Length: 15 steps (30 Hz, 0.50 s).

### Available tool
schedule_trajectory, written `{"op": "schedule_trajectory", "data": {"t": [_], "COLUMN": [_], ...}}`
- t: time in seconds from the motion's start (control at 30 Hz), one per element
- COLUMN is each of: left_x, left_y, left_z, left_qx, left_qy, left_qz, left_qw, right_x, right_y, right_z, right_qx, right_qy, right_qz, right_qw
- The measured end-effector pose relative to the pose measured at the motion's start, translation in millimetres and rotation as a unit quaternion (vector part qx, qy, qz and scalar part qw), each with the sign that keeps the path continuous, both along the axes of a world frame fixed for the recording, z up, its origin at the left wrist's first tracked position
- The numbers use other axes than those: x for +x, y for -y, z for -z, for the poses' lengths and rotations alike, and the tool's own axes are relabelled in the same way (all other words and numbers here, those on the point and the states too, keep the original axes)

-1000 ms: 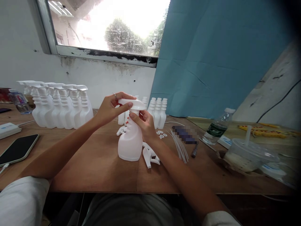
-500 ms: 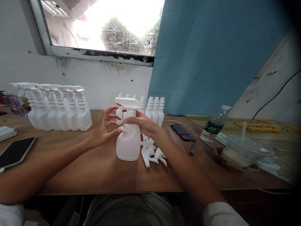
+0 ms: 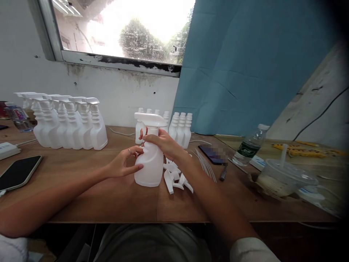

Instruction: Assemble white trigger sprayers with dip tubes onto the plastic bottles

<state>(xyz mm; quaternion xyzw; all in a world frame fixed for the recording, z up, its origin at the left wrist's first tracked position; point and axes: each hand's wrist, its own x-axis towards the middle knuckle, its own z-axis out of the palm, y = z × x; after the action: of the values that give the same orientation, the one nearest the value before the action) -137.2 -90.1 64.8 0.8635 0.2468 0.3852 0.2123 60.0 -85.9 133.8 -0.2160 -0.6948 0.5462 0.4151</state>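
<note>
Milky white plastic shapes the waisted spray bottle (image 3: 149,165) upright on the brown wooden counter (image 3: 114,202), the right hand's (image 3: 165,143) grip closed round its ribbed neck, the left hand's (image 3: 128,162) curved fingers touching its smooth, rounded body.

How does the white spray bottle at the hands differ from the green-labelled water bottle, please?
The white spray bottle is cloudy white, while the water bottle is clear. The spray bottle carries a long spray head; the water bottle has a small white cap. The right hand grips the spray bottle's neck and the left hand touches its side, while no hand touches the water bottle. Both have white tops.
</note>
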Motion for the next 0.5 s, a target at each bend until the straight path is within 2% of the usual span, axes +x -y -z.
{"op": "schedule_trajectory", "data": {"t": [0.13, 0.27, 0.37, 0.5], "left_x": [-8.2, -28.5, -47.4, -68.0], "left_y": [-1.6, -14.6, -32.0, -54.5], "left_z": [-17.2, -34.0, -38.3, -35.3], "left_qx": [0.061, 0.021, -0.007, 0.018], "left_qy": [-0.094, -0.185, -0.206, -0.224], "left_qz": [-0.043, -0.123, -0.237, -0.408], "left_qw": [0.993, 0.975, 0.950, 0.885], "right_x": [2.5, 28.8, 66.0, 116.6], "right_y": [-2.9, -0.6, 4.4, 2.9], "right_z": [5.6, 8.9, 16.0, 36.2], "right_qx": [0.063, 0.144, 0.168, 0.195], "right_qy": [0.039, 0.096, 0.113, 0.140], "right_qz": [0.063, 0.163, 0.245, 0.367], "right_qw": [0.995, 0.971, 0.948, 0.899]}}
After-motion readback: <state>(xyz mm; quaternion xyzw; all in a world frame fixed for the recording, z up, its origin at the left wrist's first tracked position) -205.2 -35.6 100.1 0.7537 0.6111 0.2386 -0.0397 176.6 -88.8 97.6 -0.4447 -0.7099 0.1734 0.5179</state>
